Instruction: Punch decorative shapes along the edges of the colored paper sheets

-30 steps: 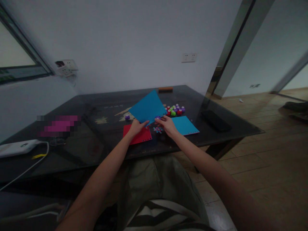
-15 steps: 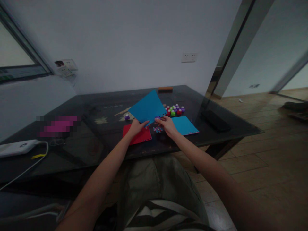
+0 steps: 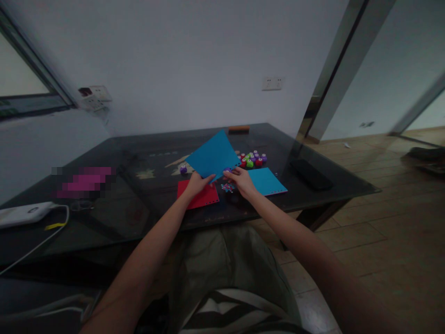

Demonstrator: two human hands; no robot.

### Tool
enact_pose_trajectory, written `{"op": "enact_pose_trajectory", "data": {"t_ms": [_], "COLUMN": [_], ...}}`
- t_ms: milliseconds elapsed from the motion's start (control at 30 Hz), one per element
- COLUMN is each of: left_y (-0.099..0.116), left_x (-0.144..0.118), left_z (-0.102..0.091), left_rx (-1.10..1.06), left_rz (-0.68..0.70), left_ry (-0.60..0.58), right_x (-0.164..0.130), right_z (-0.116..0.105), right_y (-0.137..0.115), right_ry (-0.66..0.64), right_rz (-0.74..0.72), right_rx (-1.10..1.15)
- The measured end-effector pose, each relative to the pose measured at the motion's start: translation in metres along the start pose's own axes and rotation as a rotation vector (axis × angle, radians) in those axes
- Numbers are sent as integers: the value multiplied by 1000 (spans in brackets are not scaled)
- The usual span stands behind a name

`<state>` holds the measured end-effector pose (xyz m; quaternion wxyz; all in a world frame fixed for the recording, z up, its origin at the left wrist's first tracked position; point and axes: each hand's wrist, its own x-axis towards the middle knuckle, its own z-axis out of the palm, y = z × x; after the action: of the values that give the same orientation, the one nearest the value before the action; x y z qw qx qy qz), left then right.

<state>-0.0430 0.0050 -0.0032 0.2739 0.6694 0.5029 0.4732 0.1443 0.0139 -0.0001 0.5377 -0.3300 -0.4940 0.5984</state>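
Note:
My left hand grips a blue sheet of paper by its near edge, holding it tilted above the table. In my right hand is a small purple craft punch, pinched at the sheet's lower right corner. Small holes run along the sheet's right edge. Below my right hand lies a little pile of coloured paper cut-outs. Under my left hand rests red paper with holes along its near edge. Light blue paper, also holed at its near edge, lies right of my right hand.
Several purple, green and red punches cluster behind the light blue paper. Another purple punch stands at left. A black phone-like slab lies on the right of the dark table. A white device with a cable sits far left.

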Motion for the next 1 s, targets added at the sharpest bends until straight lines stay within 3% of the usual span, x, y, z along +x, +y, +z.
{"op": "enact_pose_trajectory", "data": {"t_ms": [467,1000], "left_y": [-8,-4], "left_x": [3,1], "left_z": [2,1], "left_rx": [6,-7], "left_rz": [50,41], "left_ry": [21,12], "right_x": [1,1], "right_z": [0,0], "right_y": [1,0], "right_ry": [8,21], "right_rz": [-12,-35], "right_rx": [0,-32]}}
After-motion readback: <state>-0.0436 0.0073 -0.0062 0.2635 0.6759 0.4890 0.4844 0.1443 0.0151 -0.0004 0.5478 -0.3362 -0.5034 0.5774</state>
